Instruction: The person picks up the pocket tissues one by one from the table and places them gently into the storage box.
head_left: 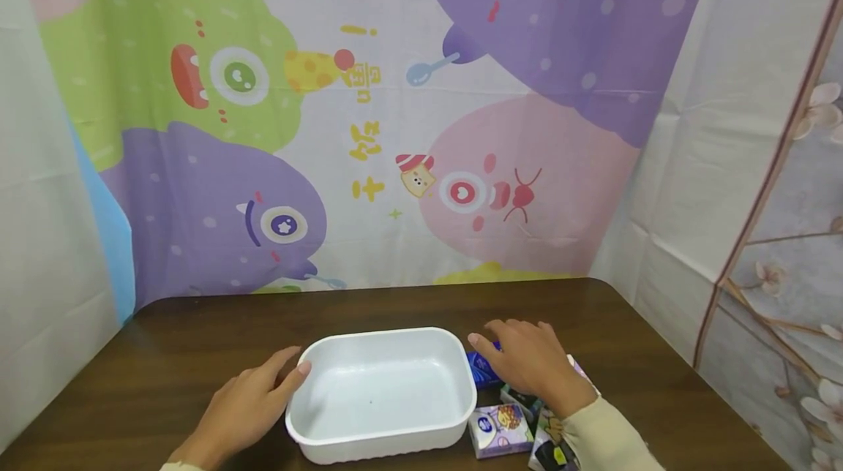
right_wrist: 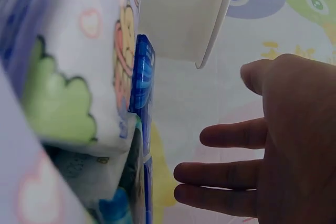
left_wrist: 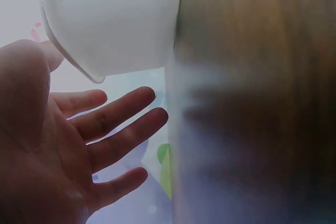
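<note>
A white plastic tub point(head_left: 382, 449) stands on the brown table, with nothing visible inside it. Beside its left rim is my left hand point(head_left: 246, 401), its thumb near the edge; in the left wrist view the fingers of that hand point(left_wrist: 113, 129) are spread and hold nothing. My right hand point(head_left: 530, 361) hovers over several small packs, which look like tissue packs, right of the tub. Its fingers point(right_wrist: 226, 174) are extended and empty in the right wrist view. Among the packs are a blue one point(head_left: 483, 372) and a white-purple cartoon one point(head_left: 500, 431).
The dark wooden table point(head_left: 217, 332) has a rounded far edge. Behind it hangs a cartoon-printed curtain point(head_left: 375, 237), and pale cloth point(head_left: 658, 193) hangs at the right. Another patterned pack point(head_left: 549, 438) lies near the right forearm, partly covered by it.
</note>
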Demonstrator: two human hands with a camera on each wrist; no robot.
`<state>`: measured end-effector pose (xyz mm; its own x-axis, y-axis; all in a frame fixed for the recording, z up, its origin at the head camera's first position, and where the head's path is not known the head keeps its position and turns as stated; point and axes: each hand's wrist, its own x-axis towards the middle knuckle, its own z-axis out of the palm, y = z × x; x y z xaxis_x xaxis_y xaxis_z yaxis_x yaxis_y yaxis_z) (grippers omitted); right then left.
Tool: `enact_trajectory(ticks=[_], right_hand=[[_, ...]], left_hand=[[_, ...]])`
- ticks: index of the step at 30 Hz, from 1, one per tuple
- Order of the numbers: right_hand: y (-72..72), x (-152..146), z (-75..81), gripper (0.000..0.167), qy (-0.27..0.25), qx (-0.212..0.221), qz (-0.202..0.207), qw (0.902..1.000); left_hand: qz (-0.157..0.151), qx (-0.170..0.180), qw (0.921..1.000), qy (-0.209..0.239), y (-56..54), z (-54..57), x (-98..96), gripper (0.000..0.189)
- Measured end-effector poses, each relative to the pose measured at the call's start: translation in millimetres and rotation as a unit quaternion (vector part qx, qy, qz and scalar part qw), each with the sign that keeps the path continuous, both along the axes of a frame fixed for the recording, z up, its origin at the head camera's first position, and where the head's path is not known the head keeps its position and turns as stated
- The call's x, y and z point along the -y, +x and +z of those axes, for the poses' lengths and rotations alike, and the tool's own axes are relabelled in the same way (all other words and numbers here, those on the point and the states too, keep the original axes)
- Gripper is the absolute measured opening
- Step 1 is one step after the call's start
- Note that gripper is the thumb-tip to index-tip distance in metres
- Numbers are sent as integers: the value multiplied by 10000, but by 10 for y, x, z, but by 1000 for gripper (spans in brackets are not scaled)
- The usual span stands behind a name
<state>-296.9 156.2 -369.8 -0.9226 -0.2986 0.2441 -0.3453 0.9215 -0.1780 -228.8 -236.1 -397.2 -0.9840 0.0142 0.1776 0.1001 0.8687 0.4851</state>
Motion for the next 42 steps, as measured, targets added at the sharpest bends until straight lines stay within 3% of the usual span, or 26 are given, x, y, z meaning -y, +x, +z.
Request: enact_trajectory(ticks=[4,8,16,24,37,42], right_hand=[[21,-26,-12,55,91,-196,-19,9998],[23,-56,-7,50,202,-352,-21,9992],[48,-40,-67,44,211,-51,-44,9998],[21,-63,-67,38,304,24,-167,9994],[16,-62,-50,38,404,66,-97,9991],[7,-63,-49,38,381,107,-76,9992]], left_hand=[[-73,27,9997,220,38,8,-14,66],[-30,300,9983,506,84,5,-39,68],[47,684,9961,560,165,-33,-45,70],[-117,624,9974,343,198,-29,-75,71],[-182,923,9955,150,234,-51,-46,72],[-213,791,9966,104,238,-62,-54,72]])
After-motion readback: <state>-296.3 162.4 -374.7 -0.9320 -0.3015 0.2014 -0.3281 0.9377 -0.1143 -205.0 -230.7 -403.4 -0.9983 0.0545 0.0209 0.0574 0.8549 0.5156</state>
